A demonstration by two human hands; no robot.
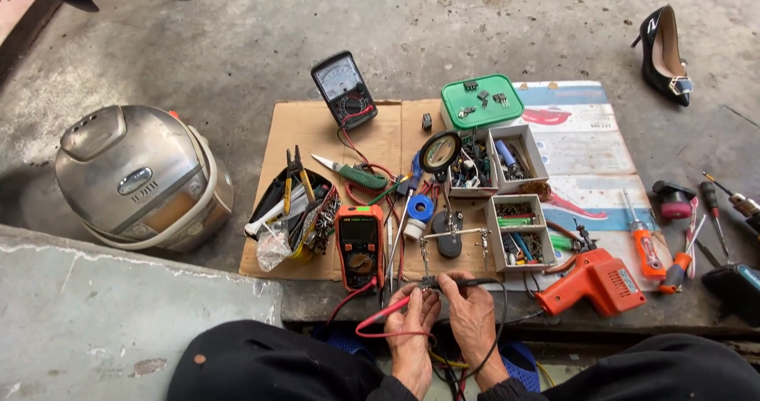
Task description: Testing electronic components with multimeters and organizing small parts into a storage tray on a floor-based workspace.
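- We see a grey concrete floor [261, 45], stained and pitted, in flat daylight.
- We note a raised concrete step [119, 314] at lower left, paint chipped.
- We see flattened cardboard [317, 132] lying on the floor, a printed sheet [586, 148] beside it.
- We spot a silver rice cooker [142, 179] at left and a black high-heeled shoe [665, 53] at top right.

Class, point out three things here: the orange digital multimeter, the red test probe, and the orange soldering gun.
orange digital multimeter [359, 245], head view, on its dial.
red test probe [385, 312], head view, on its handle by the left hand.
orange soldering gun [595, 281], head view, on its body.
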